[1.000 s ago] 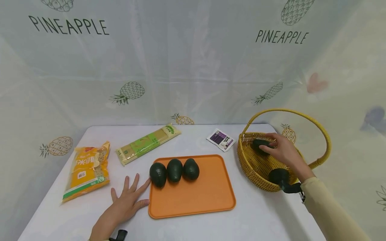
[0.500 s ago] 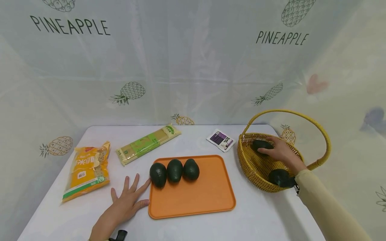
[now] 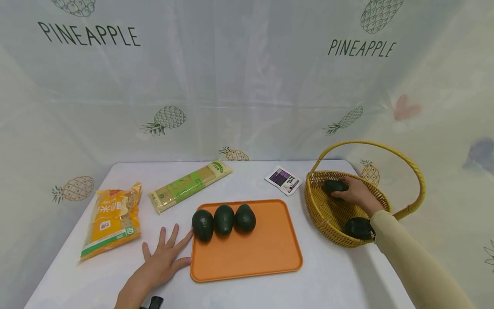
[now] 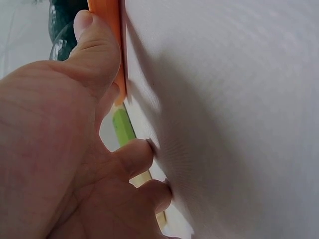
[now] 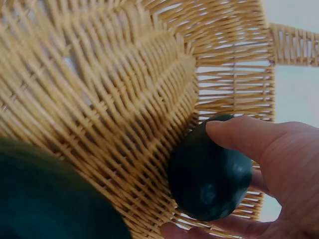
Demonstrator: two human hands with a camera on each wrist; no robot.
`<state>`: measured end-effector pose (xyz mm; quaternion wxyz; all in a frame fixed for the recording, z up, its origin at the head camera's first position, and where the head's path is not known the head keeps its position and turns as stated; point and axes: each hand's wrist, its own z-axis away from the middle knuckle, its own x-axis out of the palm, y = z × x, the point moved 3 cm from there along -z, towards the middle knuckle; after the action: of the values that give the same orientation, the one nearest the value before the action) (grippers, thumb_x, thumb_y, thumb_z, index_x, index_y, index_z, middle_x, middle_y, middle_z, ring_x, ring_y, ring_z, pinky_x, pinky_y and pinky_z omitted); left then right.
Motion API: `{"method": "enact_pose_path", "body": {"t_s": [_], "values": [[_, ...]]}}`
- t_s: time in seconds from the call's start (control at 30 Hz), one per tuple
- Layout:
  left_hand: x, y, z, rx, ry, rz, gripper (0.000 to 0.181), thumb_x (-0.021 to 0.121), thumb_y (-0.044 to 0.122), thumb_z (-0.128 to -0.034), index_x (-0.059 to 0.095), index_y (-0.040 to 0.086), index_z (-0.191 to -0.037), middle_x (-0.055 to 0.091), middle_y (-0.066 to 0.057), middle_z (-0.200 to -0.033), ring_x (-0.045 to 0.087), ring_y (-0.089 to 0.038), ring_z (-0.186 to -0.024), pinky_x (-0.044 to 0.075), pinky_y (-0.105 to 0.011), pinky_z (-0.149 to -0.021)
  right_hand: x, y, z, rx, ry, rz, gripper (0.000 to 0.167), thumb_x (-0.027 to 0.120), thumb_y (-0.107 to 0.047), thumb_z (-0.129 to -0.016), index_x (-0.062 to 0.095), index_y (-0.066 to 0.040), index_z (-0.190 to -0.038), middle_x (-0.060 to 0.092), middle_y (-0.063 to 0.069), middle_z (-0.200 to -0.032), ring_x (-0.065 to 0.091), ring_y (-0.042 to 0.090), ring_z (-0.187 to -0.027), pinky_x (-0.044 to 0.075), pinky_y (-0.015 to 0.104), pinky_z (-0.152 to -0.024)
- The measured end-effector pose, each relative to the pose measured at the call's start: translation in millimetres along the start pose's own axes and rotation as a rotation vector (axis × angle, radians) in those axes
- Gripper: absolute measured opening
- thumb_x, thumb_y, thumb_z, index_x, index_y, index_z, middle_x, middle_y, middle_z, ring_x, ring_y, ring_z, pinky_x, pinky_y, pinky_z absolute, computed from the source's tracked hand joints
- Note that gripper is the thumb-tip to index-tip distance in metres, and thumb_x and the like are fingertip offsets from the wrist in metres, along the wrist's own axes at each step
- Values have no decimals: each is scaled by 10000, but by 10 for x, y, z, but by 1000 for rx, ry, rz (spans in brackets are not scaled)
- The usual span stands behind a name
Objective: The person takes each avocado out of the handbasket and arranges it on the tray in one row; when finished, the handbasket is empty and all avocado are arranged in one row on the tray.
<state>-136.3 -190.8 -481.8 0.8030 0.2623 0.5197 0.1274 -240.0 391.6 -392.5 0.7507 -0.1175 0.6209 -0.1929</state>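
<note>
My right hand (image 3: pixel 359 194) reaches into a yellow wicker basket (image 3: pixel 317 211) and grips a dark green avocado (image 5: pixel 209 174) near the far wall. In the right wrist view the thumb lies over its top and the fingers curl beneath. A second avocado (image 5: pixel 55 194) lies nearer in the basket, partly hidden in the head view. My left hand (image 3: pixel 160 262) rests on the table with fingers spread, its thumb and index finger at the left edge of an orange tray (image 3: pixel 266 253). On that tray, three avocados (image 3: pixel 224 220) sit in a row along the back left.
A yellow bag of grain (image 3: pixel 113 221) lies at the table's left. Behind the tray are a long green-labelled noodle packet (image 3: pixel 190 185) and a small purple-and-white sachet (image 3: pixel 284 180). The basket's tall handle (image 3: pixel 414 176) arches over its right side.
My right hand has closed in on the avocado in the basket and now grips it; the right forearm has shifted slightly left. The left hand and tray stay put.
</note>
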Motion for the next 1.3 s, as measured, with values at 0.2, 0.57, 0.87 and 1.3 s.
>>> {"method": "enact_pose_path", "body": {"t_s": [0.2,0.57,0.87,1.3], "values": [[-5,7,3,3,9,-8,846,708,607,-941,396,300,-1666,83,-268,-1783,-144,-645,-1589,-239,-910,-1074,8,50,-31,-10,18,-5,794,731,-305,-1019,363,123,-1577,385,444,-1577,427,630,-1416,413,738,-1150],[6,12,10,6,16,-11,843,708,608,-940,403,298,-1662,97,-269,-1780,-141,-646,-1589,-221,-918,-1077,17,97,-23,-6,57,-15,782,762,-356,-995,432,150,-1491,526,421,-1427,578,542,-1227,530,656,-986],[-4,23,17,3,21,-13,847,711,610,-938,405,294,-1662,104,-275,-1777,-130,-651,-1588,-208,-924,-1078,-25,1,33,-6,100,1,750,760,-378,-994,475,154,-1438,548,427,-1394,593,540,-1199,540,650,-963],[-4,23,22,3,22,-16,844,710,608,-940,407,292,-1661,110,-272,-1779,-123,-651,-1589,-203,-923,-1081,-73,-115,94,-29,148,-10,814,724,-477,-1006,468,154,-1452,537,445,-1402,606,550,-1207,565,641,-954]]}}
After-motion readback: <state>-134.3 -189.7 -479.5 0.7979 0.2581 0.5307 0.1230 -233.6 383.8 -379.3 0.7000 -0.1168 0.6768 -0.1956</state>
